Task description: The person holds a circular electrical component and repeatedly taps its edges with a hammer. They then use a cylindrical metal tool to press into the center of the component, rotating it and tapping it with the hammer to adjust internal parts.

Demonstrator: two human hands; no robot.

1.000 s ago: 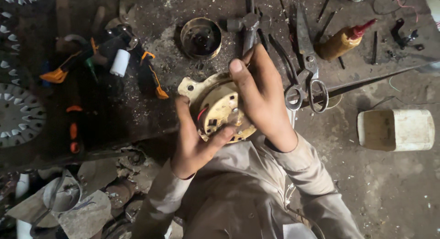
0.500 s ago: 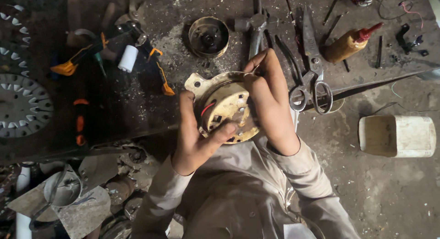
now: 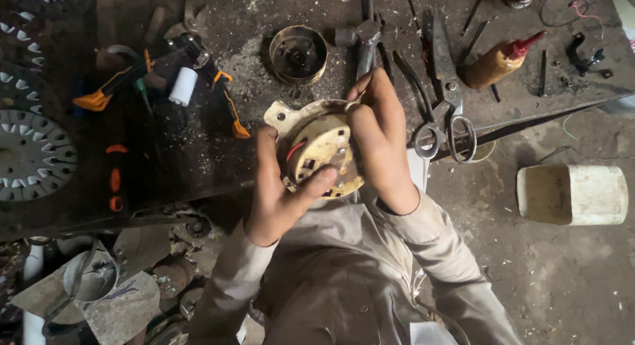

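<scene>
I see left hand (image 3: 278,199) and right hand (image 3: 380,143) gripping yellowed motor housing (image 3: 321,153); wiring exposed, probably mid-disassembly; scissors (image 3: 446,113) untouched on worktop (image 3: 198,166).

A round, cream-yellow motor housing (image 3: 321,153) with a red wire, tilted, gripped by both hands.

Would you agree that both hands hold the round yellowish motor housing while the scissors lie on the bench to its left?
Not quite: the scissors lie to the right of the motor housing, not to its left, as the head view shows. The rest stands: the left hand and the right hand both hold the housing.
</scene>
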